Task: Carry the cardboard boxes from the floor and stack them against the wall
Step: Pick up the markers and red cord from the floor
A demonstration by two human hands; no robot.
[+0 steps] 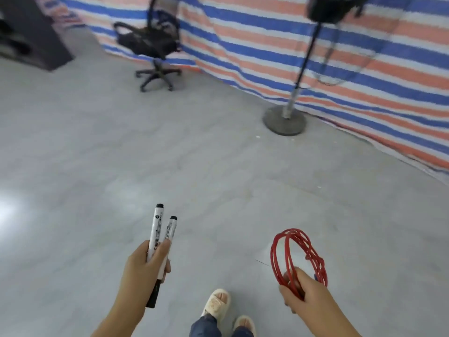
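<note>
Cardboard boxes do not show in this view; what fills it is bare grey concrete floor (121,154), and where the boxes lie cannot be told from here. At the far left stands a dark cabinet-like unit (31,32), blurred, on the floor near the hanging sheet. To its right a black swivel office chair (150,42) on a five-star wheeled base sits just in front of a striped tarpaulin (267,40) of blue, white and orange bands, which runs as a wall from the upper left down to the right edge and meets the floor. Further right a pedestal fan (301,69) stands on a round dark base close to the tarpaulin, its head cut off by the top edge.

Near the bottom, the left hand (143,271) has its fingers (161,251) curled round two white markers (158,229) with black caps, held side by side and pointing away from the person. Between the hands, two feet in pale slippers (216,305) and the cuffs of blue jeans show on the floor. The right hand (303,293) grips a coil of red wire (291,254), the loops standing up above the fist.
</note>
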